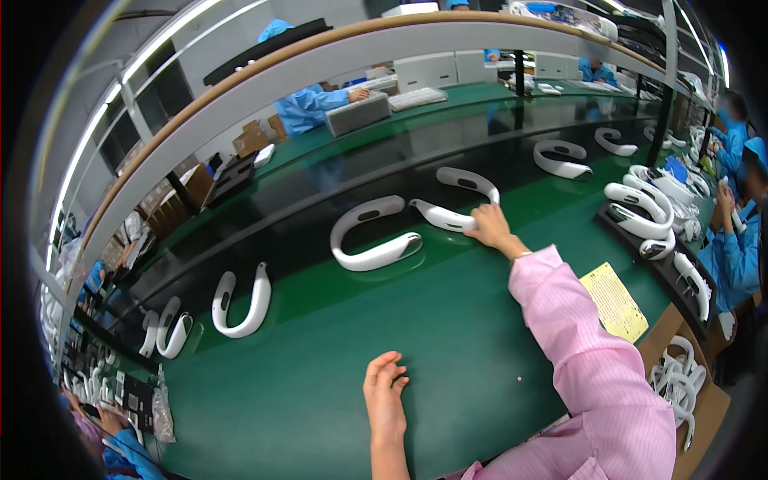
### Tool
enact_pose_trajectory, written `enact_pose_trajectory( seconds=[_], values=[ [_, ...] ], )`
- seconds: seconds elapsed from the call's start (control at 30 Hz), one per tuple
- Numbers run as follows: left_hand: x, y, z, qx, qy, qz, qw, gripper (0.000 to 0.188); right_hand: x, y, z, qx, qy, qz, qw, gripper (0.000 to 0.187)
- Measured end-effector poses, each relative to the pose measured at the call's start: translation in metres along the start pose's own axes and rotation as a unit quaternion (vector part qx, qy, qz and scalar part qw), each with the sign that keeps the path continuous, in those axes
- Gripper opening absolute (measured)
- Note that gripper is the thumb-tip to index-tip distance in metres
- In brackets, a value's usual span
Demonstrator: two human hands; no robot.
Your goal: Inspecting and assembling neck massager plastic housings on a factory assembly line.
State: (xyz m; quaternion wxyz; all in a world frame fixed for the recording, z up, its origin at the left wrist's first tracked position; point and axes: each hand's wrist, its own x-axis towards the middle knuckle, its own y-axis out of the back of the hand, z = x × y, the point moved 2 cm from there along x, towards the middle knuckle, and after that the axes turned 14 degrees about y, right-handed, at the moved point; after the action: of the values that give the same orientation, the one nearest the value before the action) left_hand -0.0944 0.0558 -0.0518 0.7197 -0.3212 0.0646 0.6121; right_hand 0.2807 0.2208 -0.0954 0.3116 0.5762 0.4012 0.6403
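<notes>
1. Nearest to the camera, the left hand (386,394) lies flat on the green tabletop (320,352), fingers released and holding nothing.
2. Right hand (490,226), in a pink sleeve (592,352), reaches far forward and its fingers rest on the end of a white U-shaped neck device (458,200); I cannot tell whether they really grip it.
3. That device lies at the border between the green tabletop and the black conveyor belt (320,208).
4. Just to its left lies a second white neck device (372,236), and further left a third one (240,302).
5. A yellow paper sheet (614,302) lies right of the pink sleeve.
6. A black tray (648,248) on the right carries more white devices.
7. People in blue coats work across the belt and at the right side.
</notes>
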Motion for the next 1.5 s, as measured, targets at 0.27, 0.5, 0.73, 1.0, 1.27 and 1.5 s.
enact_pose_trajectory(
  seconds=[0.27,0.5,0.73,1.0,1.27,1.5],
  values=[
    [-0.015,-0.025,0.003,0.433,-0.385,0.176,0.796,0.038,-0.034,0.133,-0.083,0.127,0.109,0.043,0.985,0.031],
    [-0.057,-0.056,0.020,0.590,-0.495,-0.003,0.638,0.044,-0.081,0.239,-0.185,0.275,0.407,-0.102,0.865,0.035],
    [-0.060,-0.050,0.039,0.263,-0.312,-0.139,0.902,0.041,-0.112,0.202,-0.159,0.507,0.079,0.103,0.852,0.083],
    [-0.041,-0.044,0.027,-0.137,-0.091,-0.329,0.930,0.042,-0.139,0.137,-0.162,0.765,-0.206,-0.037,0.609,0.052],
    [-0.028,-0.048,0.017,-0.208,-0.061,-0.333,0.918,0.040,-0.141,0.141,-0.162,0.721,-0.233,0.006,0.652,0.045],
    [-0.044,-0.072,0.024,-0.133,-0.078,-0.294,0.943,0.042,-0.145,0.127,-0.174,0.806,-0.264,-0.060,0.527,0.047]
  ],
)
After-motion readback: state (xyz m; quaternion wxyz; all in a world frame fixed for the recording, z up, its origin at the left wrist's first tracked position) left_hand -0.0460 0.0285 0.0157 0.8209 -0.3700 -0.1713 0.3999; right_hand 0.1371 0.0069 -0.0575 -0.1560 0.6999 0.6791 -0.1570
